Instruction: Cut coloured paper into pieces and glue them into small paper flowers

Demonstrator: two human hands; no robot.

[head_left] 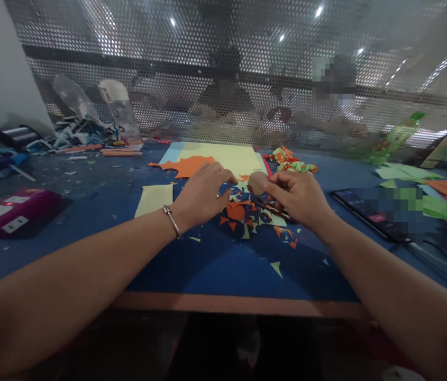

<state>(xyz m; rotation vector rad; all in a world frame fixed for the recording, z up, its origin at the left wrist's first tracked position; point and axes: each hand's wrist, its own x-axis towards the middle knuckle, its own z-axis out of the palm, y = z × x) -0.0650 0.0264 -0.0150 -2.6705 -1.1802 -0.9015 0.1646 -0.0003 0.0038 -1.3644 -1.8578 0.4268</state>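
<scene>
My left hand [203, 193], with a metal bangle at the wrist, rests over a heap of orange and pale yellow paper scraps [247, 214] on the blue table [100, 222]; its fingers are curled together at the tips. My right hand [297, 198] is closed, pinching a small rounded brownish piece of paper [257, 181] between thumb and fingers. A dark thin tool lies under this hand, partly hidden. The two hands are close but apart.
Yellow paper sheets [223, 156] and a cut orange sheet [185, 165] lie behind the hands. A phone [366, 211] lies at the right, green papers [425, 201] beyond it. A purple case [11, 209] sits at the left. Bottles and clutter stand by the perforated screen [223, 74].
</scene>
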